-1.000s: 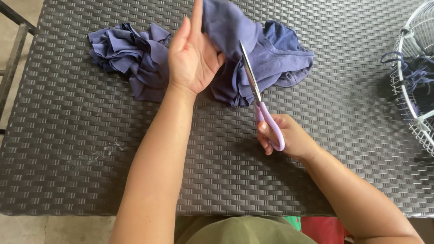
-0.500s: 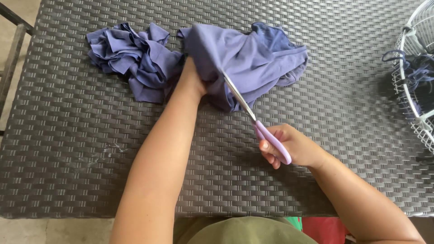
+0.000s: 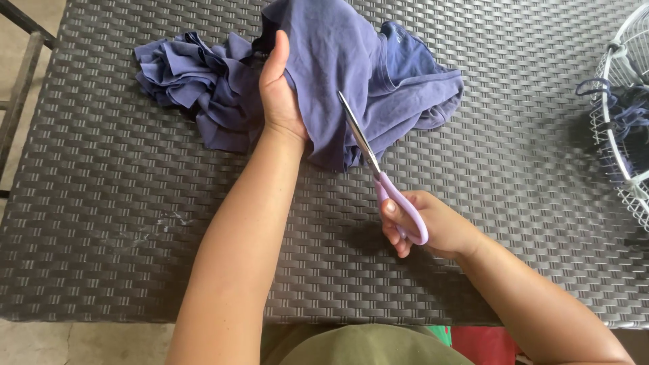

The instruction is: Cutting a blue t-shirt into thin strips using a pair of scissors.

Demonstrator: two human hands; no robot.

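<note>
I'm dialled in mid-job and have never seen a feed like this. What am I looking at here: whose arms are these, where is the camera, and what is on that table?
There is no machine here: these are a person's two bare arms, filmed by a single camera worn on their head and looking down, so the view is what they see.

The surface is a dark woven table. On it lies a blue-purple garment, with a bunched pile of the same coloured cloth to its left.

The left hand grips the garment and holds part of it up. The right hand holds scissors with lilac handles; the blades look nearly closed and lie against the garment's lower edge.

At the right edge is a white wire basket with some dark blue cloth in it. A strip of floor shows on the left.
</note>
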